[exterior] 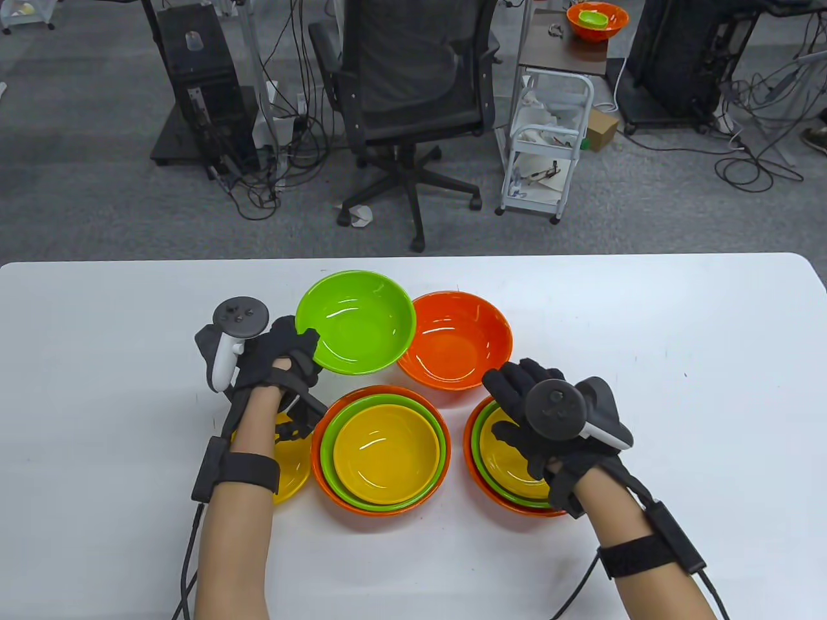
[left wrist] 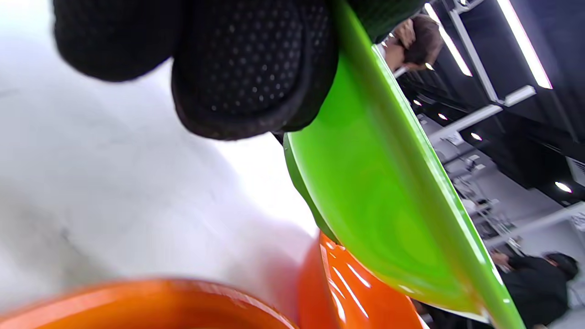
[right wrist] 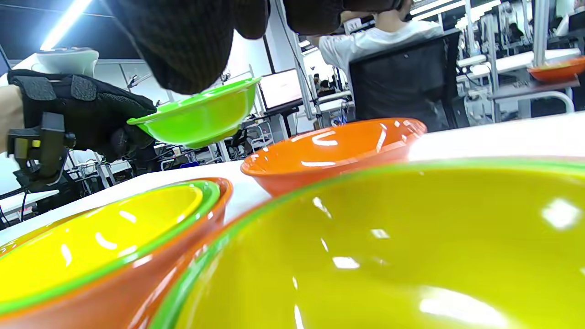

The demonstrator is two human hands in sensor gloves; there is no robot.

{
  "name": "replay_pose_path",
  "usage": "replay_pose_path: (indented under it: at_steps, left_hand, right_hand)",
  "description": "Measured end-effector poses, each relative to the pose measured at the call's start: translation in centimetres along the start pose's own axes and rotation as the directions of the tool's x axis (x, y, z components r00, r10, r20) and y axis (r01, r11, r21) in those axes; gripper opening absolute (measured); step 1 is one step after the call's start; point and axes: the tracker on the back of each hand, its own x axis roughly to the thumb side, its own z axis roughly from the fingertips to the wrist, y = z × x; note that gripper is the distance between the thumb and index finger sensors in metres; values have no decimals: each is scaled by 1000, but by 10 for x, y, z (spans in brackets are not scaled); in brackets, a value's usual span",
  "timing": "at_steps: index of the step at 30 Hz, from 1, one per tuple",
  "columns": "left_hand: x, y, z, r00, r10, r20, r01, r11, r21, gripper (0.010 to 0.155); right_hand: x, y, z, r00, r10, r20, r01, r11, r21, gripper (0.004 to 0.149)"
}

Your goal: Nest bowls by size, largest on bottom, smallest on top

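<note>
A: Hands? Bowls?

B: A green bowl (exterior: 355,321) is pinched at its rim by the left hand (exterior: 284,358), raised beside the empty orange bowl (exterior: 455,340), likely for nesting. The right hand (exterior: 536,413) is spread over a finished stack (exterior: 475,452).

Bowl count on the white table (exterior: 646,336): nine in all!
Three orange, three green, three yellow — two nested stacks of three at six o'clock, three singles around them from nine to twelve o'clock.
</note>
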Motion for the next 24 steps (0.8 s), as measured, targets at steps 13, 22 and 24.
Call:
replay_pose_path:
  at_steps: [13,22,24]
  left_hand:
    - [40,-53,19,992,63,108,-41,980,-194,66]
    - [55,-65,29,983,88,160,-47,969,-244,66]
    - [57,-64,31,983,79,168,-37,970,-241,66]
  right_hand:
    - [37,9,-41,985,98,141,-99,995,-3,83]
    - [38,6,-39,967,177,186,-162,982,-94,61]
    - [40,7,-38,959,201,199,-183,978,-103,52]
